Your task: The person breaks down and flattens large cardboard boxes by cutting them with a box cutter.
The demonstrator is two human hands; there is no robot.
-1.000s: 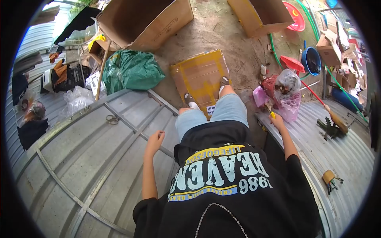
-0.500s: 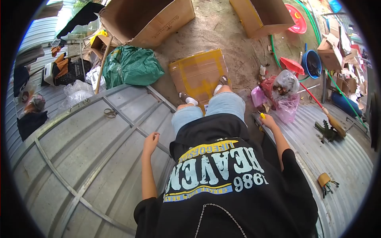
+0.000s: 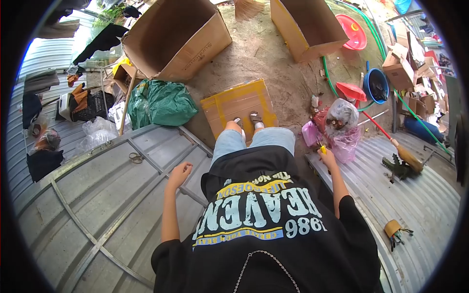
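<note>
My left hand (image 3: 181, 174) hangs empty above the grey metal sheet (image 3: 117, 195), its fingers loosely bent. Fingers of my right hand (image 3: 327, 157) are wrapped round a small yellow-handled tool (image 3: 323, 149) with a thin tip pointing forward. Just beyond the tool lie a pink plastic bag (image 3: 309, 133) and clear and pink bags of rubbish (image 3: 342, 117). My feet are on a flat cardboard piece (image 3: 239, 102) with yellow tape. A ring-shaped item (image 3: 136, 157) lies on the metal sheet.
Ahead stand two open cardboard boxes (image 3: 195, 51) (image 3: 312, 41). A green bag (image 3: 163, 103) is front left. At the right are a blue basin (image 3: 377, 85), a red dustpan (image 3: 351, 91), a broom (image 3: 408, 155), a green hose (image 3: 328, 73) and a corrugated sheet (image 3: 386, 195).
My left hand has moved slightly left, and its fingers look looser. My right hand still holds the yellow tool, now lower in view. One foot has shifted on the cardboard, and the view has tilted.
</note>
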